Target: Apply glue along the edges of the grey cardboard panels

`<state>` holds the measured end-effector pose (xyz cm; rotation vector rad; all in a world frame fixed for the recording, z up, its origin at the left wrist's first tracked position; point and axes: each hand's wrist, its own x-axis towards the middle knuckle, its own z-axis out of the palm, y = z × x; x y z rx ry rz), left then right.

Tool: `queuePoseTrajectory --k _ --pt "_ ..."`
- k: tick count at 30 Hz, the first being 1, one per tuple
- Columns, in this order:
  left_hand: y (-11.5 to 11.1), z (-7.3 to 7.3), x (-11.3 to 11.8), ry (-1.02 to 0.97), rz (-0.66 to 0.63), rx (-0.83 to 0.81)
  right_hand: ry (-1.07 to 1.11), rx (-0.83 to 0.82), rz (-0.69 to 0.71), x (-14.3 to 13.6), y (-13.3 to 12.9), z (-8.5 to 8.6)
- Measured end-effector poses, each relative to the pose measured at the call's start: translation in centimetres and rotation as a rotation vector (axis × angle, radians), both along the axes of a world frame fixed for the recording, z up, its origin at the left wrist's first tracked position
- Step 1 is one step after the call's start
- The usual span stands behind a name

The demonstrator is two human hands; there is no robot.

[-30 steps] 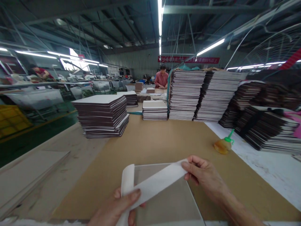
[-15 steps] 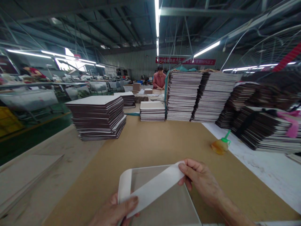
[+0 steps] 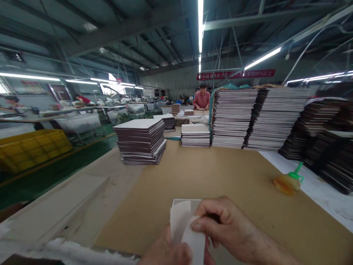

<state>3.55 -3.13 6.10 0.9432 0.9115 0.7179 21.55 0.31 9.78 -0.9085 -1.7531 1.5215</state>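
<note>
Low in the middle of the head view, my right hand (image 3: 223, 222) pinches a white strip (image 3: 195, 241) between thumb and fingers. The strip bends in a curve toward me. My left hand (image 3: 167, 248), partly blurred and cut by the bottom edge, is closed on the strip's lower part. Behind the strip stands another pale, upright band (image 3: 178, 219); whether it is part of the same strip I cannot tell. A thin grey board with a white edge (image 3: 186, 201) lies beneath, mostly hidden by my hands.
Brown sheet (image 3: 154, 191) covers the table. Stacked boards (image 3: 139, 141) stand left, with a smaller stack (image 3: 195, 136) and tall stacks (image 3: 233, 117) farther back. A green-nozzled bottle (image 3: 286, 184) of amber liquid lies right. Flat sheets (image 3: 60, 206) rest left. A person (image 3: 202, 99) stands beyond.
My right hand has come down and closer to my left, folding the formerly stretched strip into a curve. The view has turned left, so the stacks and bottle appear farther right.
</note>
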Motion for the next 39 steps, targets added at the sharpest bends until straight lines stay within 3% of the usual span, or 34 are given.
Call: queuePoseTrajectory --k 3,6,10,15,20,26,29,33,36,39 --pt "-0.1 0.2 0.1 0.019 0.118 -0.085 0.07 0.039 -0.137 -0.1 0.8 -0.7" --pt "-0.2 0.4 -0.1 -0.011 0.219 -0.117 0.109 0.008 -0.145 0.2 1.3 -1.2" --pt "-0.3 0.3 0.2 -0.025 0.206 -0.083 0.05 -0.09 -0.149 -0.4 1.3 -1.7" --pt "-0.3 -0.4 0.5 -0.076 0.183 -0.061 -0.062 -0.01 -0.127 -0.7 0.6 -2.0" --pt "-0.1 -1.3 0.2 -0.084 0.1 -0.042 -0.015 -0.055 -0.043 -0.1 0.4 -2.2" --pt "0.4 -0.6 0.3 0.025 0.2 -0.007 -0.036 0.071 -0.195 0.2 0.9 -2.1" --pt "0.5 -0.5 0.4 0.051 0.23 0.004 -0.013 0.013 -0.27 0.2 1.1 -2.2" --pt "0.5 -0.8 0.5 0.07 0.249 -0.017 0.061 -0.113 -0.246 0.5 1.2 -2.2" --pt "0.5 -1.2 0.3 0.079 0.189 0.004 0.177 -0.274 -0.193 0.7 1.2 -2.0" --pt "0.6 -1.5 0.0 0.089 0.099 0.062 0.258 -0.32 -0.182 1.1 1.2 -1.7"
